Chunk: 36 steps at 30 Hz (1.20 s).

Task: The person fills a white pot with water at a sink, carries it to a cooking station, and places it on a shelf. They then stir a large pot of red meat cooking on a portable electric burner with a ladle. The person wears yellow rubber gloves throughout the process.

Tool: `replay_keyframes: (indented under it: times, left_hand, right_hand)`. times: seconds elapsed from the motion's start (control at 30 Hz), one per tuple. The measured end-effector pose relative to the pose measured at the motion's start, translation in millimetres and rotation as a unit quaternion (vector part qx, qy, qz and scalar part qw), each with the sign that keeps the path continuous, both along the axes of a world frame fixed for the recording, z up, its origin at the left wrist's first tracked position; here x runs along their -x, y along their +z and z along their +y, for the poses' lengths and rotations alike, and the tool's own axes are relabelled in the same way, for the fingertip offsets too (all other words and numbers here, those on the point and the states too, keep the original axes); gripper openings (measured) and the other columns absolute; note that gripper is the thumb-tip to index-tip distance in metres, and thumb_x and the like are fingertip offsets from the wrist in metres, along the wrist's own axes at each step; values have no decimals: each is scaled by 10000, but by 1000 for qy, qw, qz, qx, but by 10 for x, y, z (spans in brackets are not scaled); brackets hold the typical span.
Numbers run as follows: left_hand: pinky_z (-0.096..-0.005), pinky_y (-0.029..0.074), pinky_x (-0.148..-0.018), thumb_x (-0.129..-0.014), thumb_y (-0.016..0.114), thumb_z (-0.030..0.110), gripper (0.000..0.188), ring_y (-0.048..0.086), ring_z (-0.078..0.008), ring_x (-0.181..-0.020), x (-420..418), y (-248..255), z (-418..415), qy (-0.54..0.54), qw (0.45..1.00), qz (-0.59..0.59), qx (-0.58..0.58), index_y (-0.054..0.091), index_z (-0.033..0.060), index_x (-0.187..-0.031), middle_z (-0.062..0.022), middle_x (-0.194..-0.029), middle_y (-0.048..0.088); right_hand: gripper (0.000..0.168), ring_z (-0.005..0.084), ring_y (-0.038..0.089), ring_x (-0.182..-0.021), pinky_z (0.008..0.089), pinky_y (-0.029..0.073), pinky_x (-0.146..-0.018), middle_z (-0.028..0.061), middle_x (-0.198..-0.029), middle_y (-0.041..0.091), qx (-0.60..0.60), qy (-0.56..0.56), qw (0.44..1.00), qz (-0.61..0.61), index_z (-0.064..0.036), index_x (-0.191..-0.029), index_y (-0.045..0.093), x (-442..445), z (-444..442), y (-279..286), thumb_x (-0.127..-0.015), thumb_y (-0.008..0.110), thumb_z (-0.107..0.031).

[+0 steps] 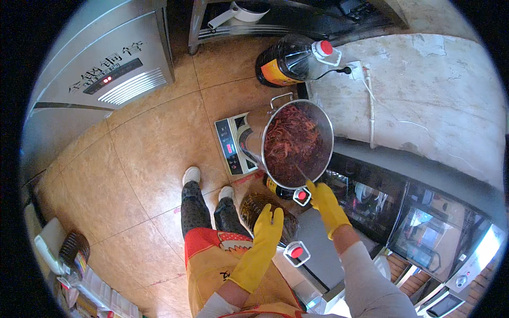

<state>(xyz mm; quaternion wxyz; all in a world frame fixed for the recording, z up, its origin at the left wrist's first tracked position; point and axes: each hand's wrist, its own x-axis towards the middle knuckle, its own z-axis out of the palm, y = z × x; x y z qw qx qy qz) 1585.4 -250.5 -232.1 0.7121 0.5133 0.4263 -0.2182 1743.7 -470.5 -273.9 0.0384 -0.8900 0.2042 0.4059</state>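
A tall stainless steel pot [254, 139] with dark red shredded or stringy food [294, 131] inside stands on an electric induction cooker [228, 145] with a lit red display. My right hand [324, 200], in a yellow rubber glove, grips the handle end of a thin utensil [301, 173] at the pot's near rim; its other end is hidden in the food. In a matching glove, my left hand [270, 222] hovers over a large plastic jug [250, 206] with its fingers spread and nothing in them. A smaller dark bottle [284, 192] with a red cap stands beside the pot.
Beyond the pot, a big jug of dark liquid [294, 63] stands by a wall socket [356, 70] with a plugged-in cord. A steel cabinet [99, 51] is at the upper left, glass-fronted appliances [433, 234] at the right. Plastic containers [99, 290] sit lower left on the tiled floor [159, 159].
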Motion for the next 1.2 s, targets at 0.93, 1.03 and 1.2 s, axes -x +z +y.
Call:
replay_keyframes:
  times: [0.93, 1.03, 1.2]
  left_hand:
    - [-362, 414, -1027, -938, 545, 416, 616, 545, -348, -1206, 339, -265, 147, -16, 998, 35, -52, 486, -47, -1339, -266, -1297, 551]
    - [-367, 420, -1016, -940, 538, 421, 612, 553, -351, -1191, 236, -252, 48, -52, 996, 25, -67, 491, -44, -1334, -261, -1287, 561]
    - [-370, 427, -1002, -939, 541, 422, 609, 566, -349, -1167, 42, 35, 65, -56, 997, 8, -56, 495, -44, -1329, -249, -1275, 573]
  right_hand:
    - [513, 154, 459, -400, 275, 349, -341, 70, -623, 556, -174, -375, 901, -131, -78, -963, 598, -59, -50, -449, -955, 440, -566]
    - [497, 96, 401, -362, 233, 290, -298, 4, -562, 503, -176, -513, 839, -42, -128, -949, 626, 213, 415, -293, -971, 407, -573]
    - [551, 106, 400, -365, 234, 289, -301, 16, -627, 523, -217, -517, 828, 20, -141, -981, 638, 512, 909, 432, -924, 417, -642]
